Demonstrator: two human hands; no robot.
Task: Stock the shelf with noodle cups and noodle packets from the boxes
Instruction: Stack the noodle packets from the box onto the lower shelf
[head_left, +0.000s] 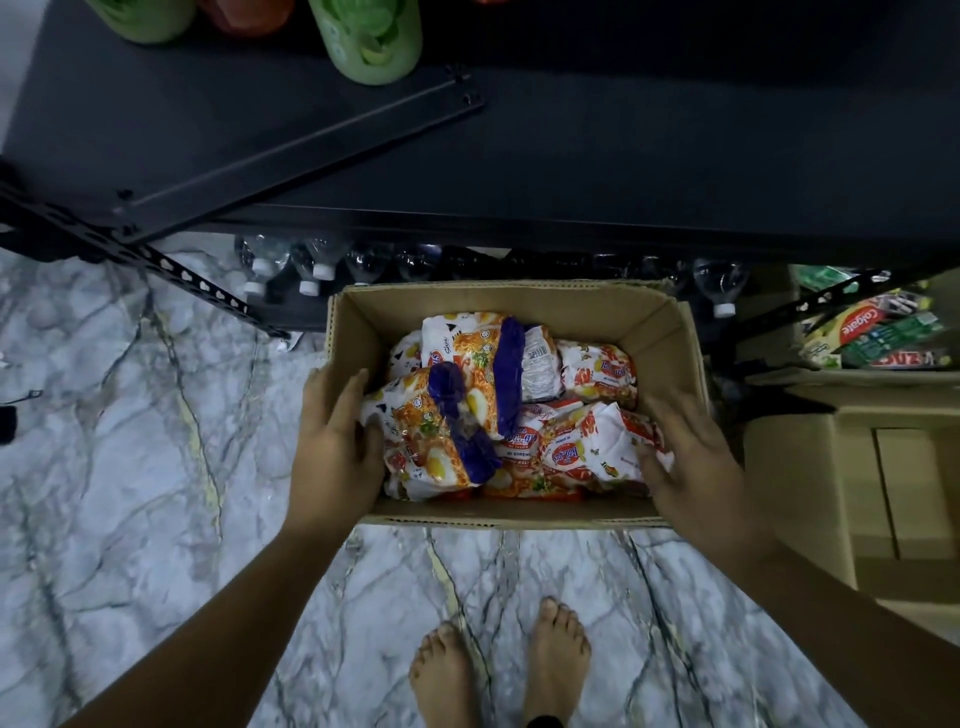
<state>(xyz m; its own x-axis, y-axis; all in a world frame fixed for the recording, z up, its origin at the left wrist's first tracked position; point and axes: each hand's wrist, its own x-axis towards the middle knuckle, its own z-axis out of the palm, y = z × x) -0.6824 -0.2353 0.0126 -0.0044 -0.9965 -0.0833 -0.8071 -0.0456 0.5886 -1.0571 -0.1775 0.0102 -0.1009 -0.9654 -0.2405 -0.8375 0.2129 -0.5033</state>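
Head camera looks straight down on an open cardboard box (519, 299) standing on the marble floor (130, 467) and packed with noodle packets (592, 374). The left hand (332, 452) is at the box's left wall, its fingers (353, 389) nearly straight and lying alongside a blue-banded bundle (441, 441) of packets. The thumb touches the wrapper and nothing is gripped. The right hand (696, 462) lies at the opposite side, its fingers (670, 421) spread and relaxed over a red-and-white packet (587, 452), with the thumb against the packet's near edge but not closing on it. Between the two sets of fingers sit that bundle and, just beyond it, a second banded bundle (498, 358). Beyond the fingertips, past the box's far wall, runs the dark shelf (571, 156), with a row of clear bottles (317, 270) below its front edge and green containers (369, 41) standing on it farther off. Outward of the right fingers is another box (841, 493), and beyond it are toothpaste cartons (872, 332). Nearer than the wrists, two bare feet (556, 660) stand on the floor.
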